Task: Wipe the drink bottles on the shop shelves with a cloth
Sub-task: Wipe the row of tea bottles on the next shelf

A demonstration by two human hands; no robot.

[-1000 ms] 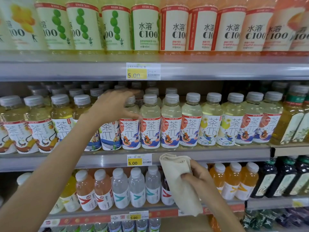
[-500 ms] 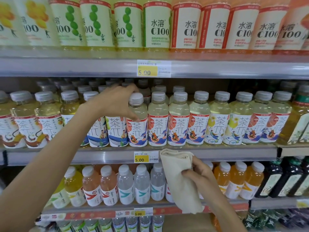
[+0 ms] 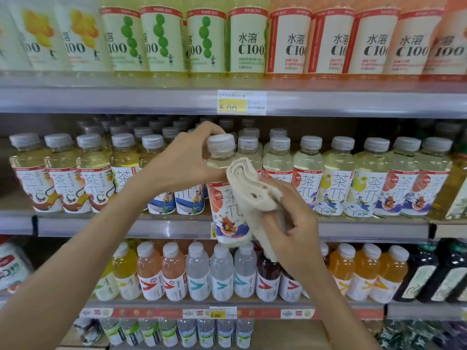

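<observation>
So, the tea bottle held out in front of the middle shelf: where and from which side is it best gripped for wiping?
Grip the tea bottle at its narrow shoulder under the cap, coming from the left, as the left hand does. That part fits curled fingers and probably leaves the label free for the cloth in the right hand.

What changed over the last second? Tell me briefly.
The left hand took hold of a bottle near its neck and pulled it forward off the middle shelf. The right hand lifted the cloth from below that shelf up against the bottle. The other bottles and price tags stayed put.
</observation>
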